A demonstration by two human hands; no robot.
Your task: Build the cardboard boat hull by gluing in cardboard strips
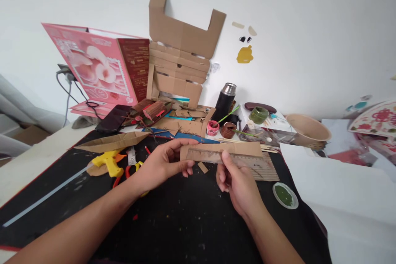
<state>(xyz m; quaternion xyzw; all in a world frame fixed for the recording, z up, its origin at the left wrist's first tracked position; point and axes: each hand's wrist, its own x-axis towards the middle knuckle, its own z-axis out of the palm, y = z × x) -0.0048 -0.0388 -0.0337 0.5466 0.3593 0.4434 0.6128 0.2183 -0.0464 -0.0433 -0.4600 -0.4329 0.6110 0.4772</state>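
Both my hands hold a brown cardboard strip [244,147] above the black mat, with a clear plastic ruler [206,156] lying along its lower part. My left hand [165,161] is closed on the strip's left end, thumb below and fingers behind. My right hand [238,181] is closed around the middle, its thumb pressing the ruler against the cardboard. Behind the right hand lies a piece of corrugated cardboard [270,169], partly hidden. A small cardboard scrap [203,168] rests on the mat between the hands.
A yellow glue gun [109,163] and scissors [128,171] lie left on the black mat [185,227]. Paint jars [213,128], a black thermos [225,101] and cardboard pieces stand behind. A lid with green paint [285,196] is at right, beside white paper [346,189].
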